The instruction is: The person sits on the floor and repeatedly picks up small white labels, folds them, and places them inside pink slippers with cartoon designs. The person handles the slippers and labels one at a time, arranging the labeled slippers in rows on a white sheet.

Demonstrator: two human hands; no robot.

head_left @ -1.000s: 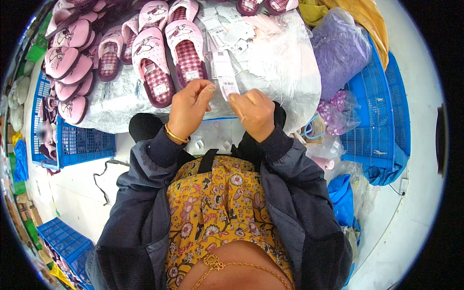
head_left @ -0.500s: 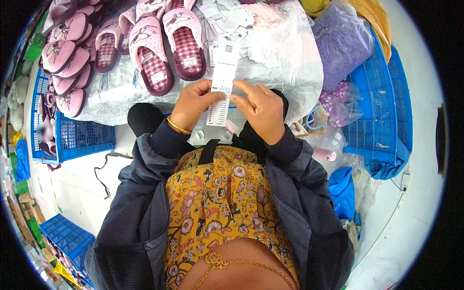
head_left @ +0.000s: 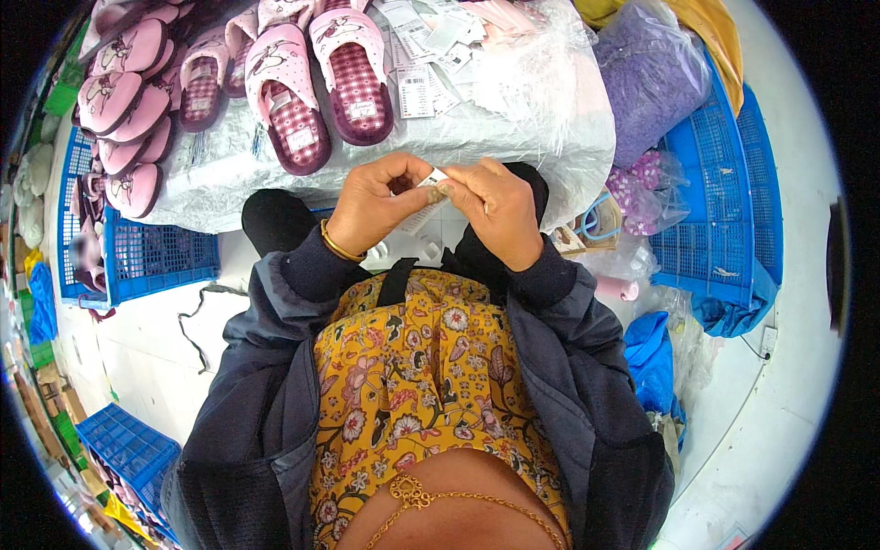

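My left hand (head_left: pixel 378 202) and my right hand (head_left: pixel 495 209) meet close to my chest, both pinching a small white paper label strip (head_left: pixel 427 209) between their fingertips. A gold bangle circles my left wrist. Just beyond the hands a pair of pink slippers (head_left: pixel 316 84) with checked insoles lies on clear plastic sheeting (head_left: pixel 513 110). Several white paper tags (head_left: pixel 417 64) lie scattered on the plastic beside the slippers.
More pink slippers (head_left: pixel 124 101) are piled at the left over a blue plastic crate (head_left: pixel 147 261). A purple-filled bag (head_left: pixel 646 73) and blue crates (head_left: pixel 724 202) stand at the right. A blue bag (head_left: pixel 653 353) lies on the white floor by my right side.
Both hands drew the long white label strip down from the plastic sheeting toward my chest. The strip is now mostly gathered between my fingers.
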